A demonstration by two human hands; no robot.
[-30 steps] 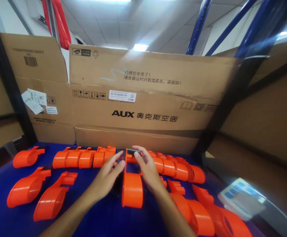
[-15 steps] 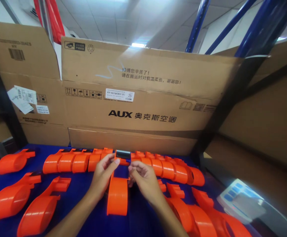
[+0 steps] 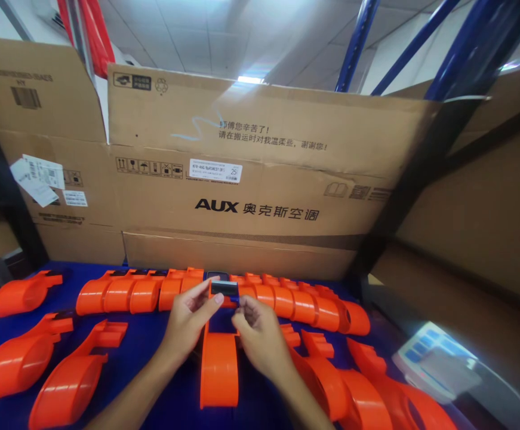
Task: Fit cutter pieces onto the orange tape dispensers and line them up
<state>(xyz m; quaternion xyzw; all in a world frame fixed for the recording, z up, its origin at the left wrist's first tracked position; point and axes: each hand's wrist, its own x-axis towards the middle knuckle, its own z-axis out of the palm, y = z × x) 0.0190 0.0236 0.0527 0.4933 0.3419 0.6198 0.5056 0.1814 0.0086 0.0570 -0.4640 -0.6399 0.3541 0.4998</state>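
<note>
My left hand (image 3: 192,316) is closed on the head of an orange tape dispenser (image 3: 219,367), its thumb lying over the front edge. A dark strip with a pale toothed edge (image 3: 224,288) runs across that head, and the round orange hoop hangs below. My right hand (image 3: 262,331) is beside the head's right end, fingers curled in a pinch close to a small blue part (image 3: 233,300). Whatever lies between those fingertips is hidden.
Rows of orange dispensers (image 3: 92,295) lie on the blue surface (image 3: 170,394) left and right, several with dark strips. Behind stands a large cardboard panel (image 3: 152,203). A small dark device (image 3: 217,276) sits behind the held dispenser, and a pale keypad device (image 3: 436,361) is at right.
The dispenser in my left hand has moved slightly right and down, uncovering the dark device behind it. My right hand has closed in on the head's right end, its fingers more curled.
</note>
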